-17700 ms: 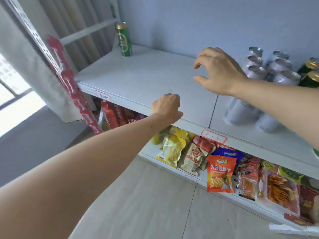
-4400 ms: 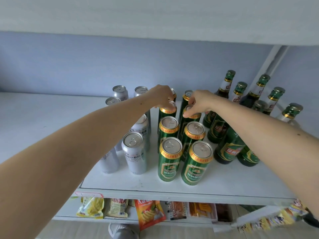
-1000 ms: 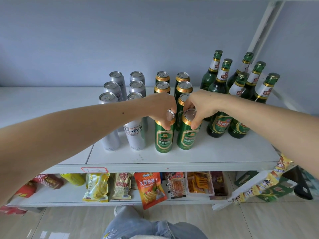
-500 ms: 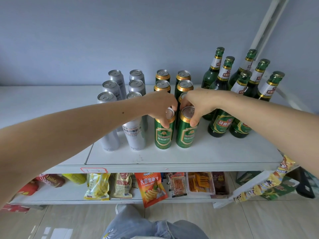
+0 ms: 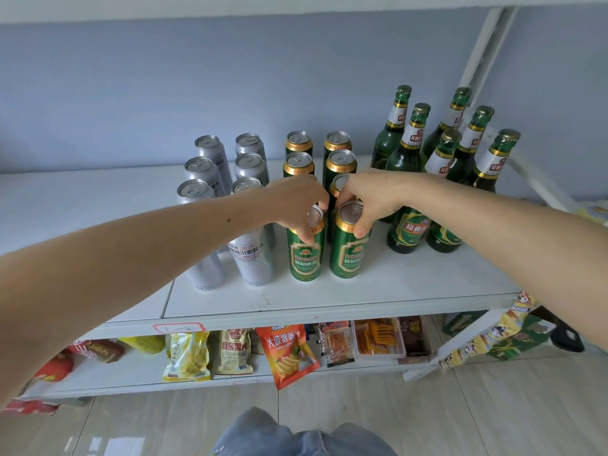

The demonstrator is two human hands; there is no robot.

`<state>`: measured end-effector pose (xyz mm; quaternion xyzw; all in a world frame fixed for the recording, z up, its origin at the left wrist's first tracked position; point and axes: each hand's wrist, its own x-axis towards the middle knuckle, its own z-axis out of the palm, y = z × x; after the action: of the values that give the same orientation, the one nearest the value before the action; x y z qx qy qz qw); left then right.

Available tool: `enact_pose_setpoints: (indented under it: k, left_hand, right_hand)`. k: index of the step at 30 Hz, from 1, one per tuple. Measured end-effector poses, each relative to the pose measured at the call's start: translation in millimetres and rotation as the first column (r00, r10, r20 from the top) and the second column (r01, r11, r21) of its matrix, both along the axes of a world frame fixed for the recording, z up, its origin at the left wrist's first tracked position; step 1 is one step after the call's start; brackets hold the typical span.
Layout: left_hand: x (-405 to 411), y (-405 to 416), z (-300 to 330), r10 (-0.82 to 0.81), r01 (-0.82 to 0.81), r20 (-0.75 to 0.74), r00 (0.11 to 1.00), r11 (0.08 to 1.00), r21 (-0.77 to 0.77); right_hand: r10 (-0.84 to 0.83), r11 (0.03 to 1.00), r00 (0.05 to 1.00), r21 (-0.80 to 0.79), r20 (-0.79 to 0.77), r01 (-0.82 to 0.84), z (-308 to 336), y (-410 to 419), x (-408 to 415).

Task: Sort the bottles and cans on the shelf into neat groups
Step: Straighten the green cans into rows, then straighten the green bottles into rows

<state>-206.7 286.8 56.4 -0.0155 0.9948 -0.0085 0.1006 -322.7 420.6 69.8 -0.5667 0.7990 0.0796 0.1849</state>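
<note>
Currently gripping tops of 2 front green cans, gold-rimmed, red-and-gold labels: left hand (image 5: 297,202) on left can (image 5: 304,255), right hand (image 5: 368,199) on right can (image 5: 348,251). Upright on white shelf (image 5: 394,284), between silver cans (image 5: 253,258) and green bottles (image 5: 408,225).

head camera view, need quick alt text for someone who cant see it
A person's left hand and right hand each grip the top of a front green can on a white shelf. Silver cans stand in rows to the left, green bottles to the right; snack packets fill the shelf below.
</note>
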Motion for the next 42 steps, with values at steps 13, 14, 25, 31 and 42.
enact_pose_setpoints:
  k: [13, 14, 25, 31, 42]
  left_hand:
    - [-3, 5, 20, -0.012, 0.014, -0.026, 1.0, 0.998, 0.068]
    - [-5, 7, 25, -0.008, 0.012, -0.045, 0.999, 0.996, 0.094]
    - [-79, 94, 36, 0.182, -0.05, -0.257, 0.949, 0.893, 0.447]
    - [-111, 149, -3, 0.518, -0.203, -0.208, 0.83, 0.628, 0.751]
    - [-129, 178, -106, 0.786, -0.298, -0.057, 0.616, 0.299, 0.906]
  right_hand:
    - [-0.235, 0.937, 0.97, -0.253, 0.061, 0.243, -9, 33, 9]
    - [-0.271, 0.907, 0.956, -0.302, 0.115, 0.294, -9, 40, 8]
    - [-0.466, 0.501, 0.813, -0.653, 0.349, 0.568, 39, 137, -53]
    - [-0.418, 0.487, 0.863, -0.732, 0.284, 0.476, 30, 153, -93]
    - [-0.236, 0.717, 0.957, -0.634, 0.172, 0.29, 28, 123, -110]
